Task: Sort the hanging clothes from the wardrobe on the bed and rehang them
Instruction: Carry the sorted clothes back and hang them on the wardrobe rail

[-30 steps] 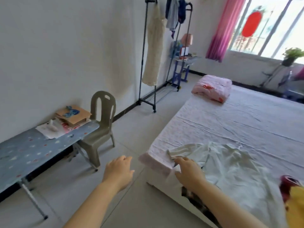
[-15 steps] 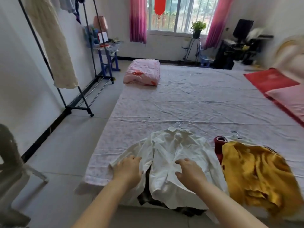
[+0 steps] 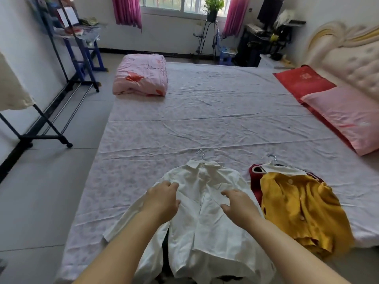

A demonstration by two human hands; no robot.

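Left hand (image 3: 162,201): fingers (image 3: 170,185) curled, knuckles up, tips down in the cloth. Cannot tell whether a fold is pinched under them or only pressed.

Right hand (image 3: 240,206): fingers wide and a little bent, thumb apart, holding nothing. It sits low over the cloth; contact not certain.

Under both hands: white shirt (image 3: 205,232), front side up, near the foot edge of the bed (image 3: 205,124). One hand sits on each front panel, either side of the button line. Judgement: the hands are placed this way to spread and flatten the fronts evenly, or to gather them for lifting.

Shirt appearance: thin, pale, lightly creased. The collar lies beyond the fingertips, with a wire hanger hook (image 3: 201,155) poking out above it, so the shirt is on its hanger. The sleeve on the left-hand side trails back along the left forearm. The hem hangs over the bed edge, back toward the person.

Below the left wrist, a dark garment (image 3: 165,240) shows in the gap under the shirt. Little of it is visible.

Just beside the right hand, on the outer side: a yellow blouse (image 3: 303,210) lying over a red garment (image 3: 254,181), with a hook (image 3: 271,158) beyond them. Judgement: a separate pile, already sorted.

Well beyond the left fingers, off the bed: the clothes rack (image 3: 49,124), with a cream garment (image 3: 12,89) hanging at the frame edge. A folded pink quilt (image 3: 141,78) lies far beyond the fingertips.

Judgement: sorting is in hand. Rehanging of these pieces is not yet done.
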